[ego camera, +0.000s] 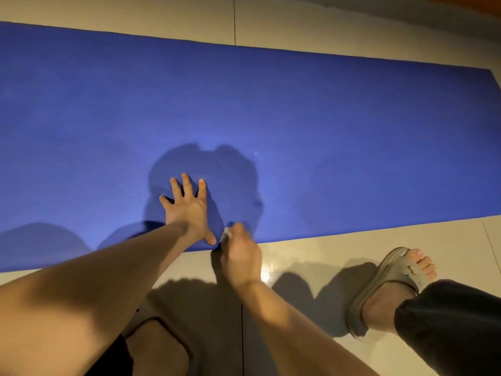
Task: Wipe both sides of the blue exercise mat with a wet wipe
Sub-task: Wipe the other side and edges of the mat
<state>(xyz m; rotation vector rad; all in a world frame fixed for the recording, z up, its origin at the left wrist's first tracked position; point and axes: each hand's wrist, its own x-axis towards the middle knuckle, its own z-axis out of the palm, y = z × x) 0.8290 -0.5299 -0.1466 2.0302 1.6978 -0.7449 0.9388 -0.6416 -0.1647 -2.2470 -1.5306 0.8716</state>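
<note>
Curled tight round one small crumpled white wet wipe [225, 236], the person's right hand [240, 256] pinches it between thumb and bent fingers and presses it onto the near long edge of the blue foam exercise mat [298, 118]. Only a scrap of the wipe shows past the knuckles (the rest is buried in the fist). Just beside it, at its 10 o'clock, the left hand [188, 210] lies flat on the mat, palm down. All five digits are straight and spread, and the thumb tip is just beside the wipe. That hand holds nothing.

There is one mat, unrolled flat on the pale glossy tiled floor [311, 251]. It runs across the view from 9 o'clock to 3 o'clock, with one far corner showing toward 2 o'clock. Bare tile shows along both of its long sides. The two hands throw dark shadows on the blue toward 12 o'clock.

Two sandals can be counted. On the right foot is a grey slide sandal [401, 270], planted on the tile at 4 o'clock from the hands. It is near the mat edge but apart from it, toes pointing to about 1 o'clock, and a black trouser leg [447, 321] covers the ankle behind it. The second sandal [143, 313] looks to be of the same sort (it is mostly hidden under the left forearm) and sits at 7 o'clock. One bright spot of glare [267, 275] lies on the tile just beside the right wrist, and three stretches of dark grout line show in the floor.
</note>
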